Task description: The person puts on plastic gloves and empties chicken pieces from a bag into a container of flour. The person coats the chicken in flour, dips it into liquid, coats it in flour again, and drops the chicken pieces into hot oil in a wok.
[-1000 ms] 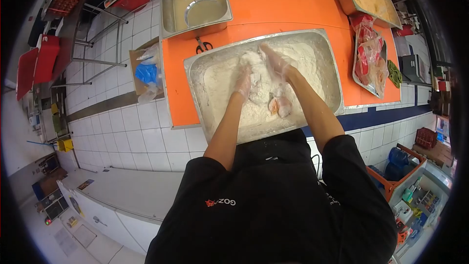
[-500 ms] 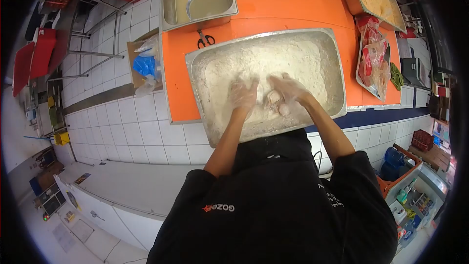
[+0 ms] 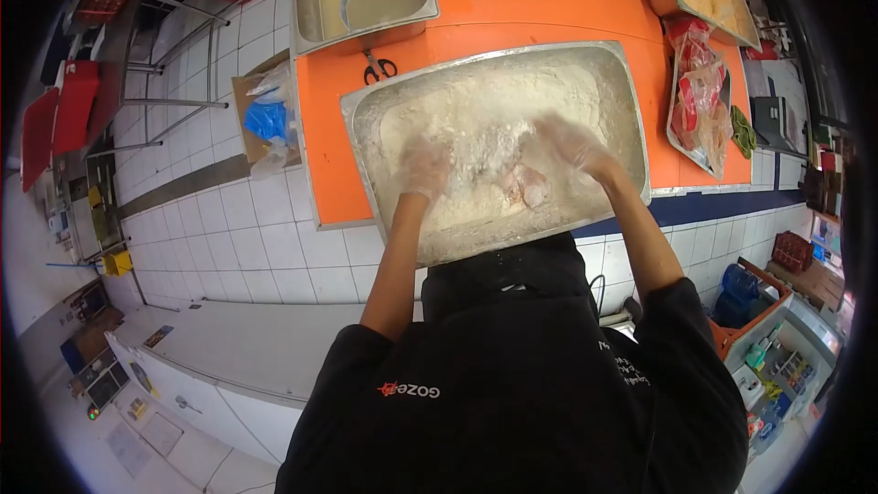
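Black shirt (image 3: 512, 412): white lettering (image 3: 422, 391) beside small red mark (image 3: 392, 389); "GOZ" legible, remainder unclear. Second white print (image 3: 627, 371) near right sleeve (image 3: 688, 348), too small and creased to read. No other wording legible.

the light is bright and fairly even, the fingers (image 3: 560, 134) blurred, the black-rimmed view bowed by fisheye distortion.

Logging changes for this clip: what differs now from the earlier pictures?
The left hand has moved left and the right hand right, widening their gap; flour blurs between them. Any grip or release is unclear. The meat pieces, metal tray and scissors stayed put.
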A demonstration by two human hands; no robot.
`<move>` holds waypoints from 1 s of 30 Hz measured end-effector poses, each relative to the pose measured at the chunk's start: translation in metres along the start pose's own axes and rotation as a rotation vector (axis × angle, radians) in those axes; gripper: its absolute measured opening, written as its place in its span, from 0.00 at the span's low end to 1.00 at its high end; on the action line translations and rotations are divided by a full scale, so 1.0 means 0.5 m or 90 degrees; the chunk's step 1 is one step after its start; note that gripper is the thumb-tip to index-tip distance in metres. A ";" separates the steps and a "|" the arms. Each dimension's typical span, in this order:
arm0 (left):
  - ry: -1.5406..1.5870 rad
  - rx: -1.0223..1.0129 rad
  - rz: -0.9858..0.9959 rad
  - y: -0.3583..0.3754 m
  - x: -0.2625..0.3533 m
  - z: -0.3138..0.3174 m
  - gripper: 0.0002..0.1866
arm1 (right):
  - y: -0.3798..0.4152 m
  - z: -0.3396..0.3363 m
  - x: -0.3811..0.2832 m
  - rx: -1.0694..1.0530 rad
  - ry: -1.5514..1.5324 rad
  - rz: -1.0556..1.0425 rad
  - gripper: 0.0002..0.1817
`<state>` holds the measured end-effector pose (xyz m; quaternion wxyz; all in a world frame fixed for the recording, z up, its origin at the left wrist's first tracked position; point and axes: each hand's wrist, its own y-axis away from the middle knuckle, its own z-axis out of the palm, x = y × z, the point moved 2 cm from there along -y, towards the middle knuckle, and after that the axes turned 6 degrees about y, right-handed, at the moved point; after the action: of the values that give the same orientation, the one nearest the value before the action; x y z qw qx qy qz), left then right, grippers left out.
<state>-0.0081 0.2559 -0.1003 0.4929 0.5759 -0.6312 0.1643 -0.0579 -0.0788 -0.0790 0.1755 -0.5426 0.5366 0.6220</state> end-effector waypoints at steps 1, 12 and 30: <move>-0.226 -0.008 0.078 0.021 -0.007 0.019 0.25 | 0.003 0.008 0.000 0.017 0.160 0.113 0.42; -0.227 -0.072 0.017 0.019 0.135 0.123 0.30 | -0.027 0.142 -0.140 0.030 -0.486 0.370 0.30; 0.291 0.084 -0.208 -0.076 0.077 0.044 0.37 | -0.170 0.074 -0.198 0.065 -0.235 0.231 0.39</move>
<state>0.0217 0.2066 -0.0930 0.6036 0.6489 -0.3906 0.2489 0.0268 0.0197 -0.0401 0.1828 -0.3055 0.6146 0.7040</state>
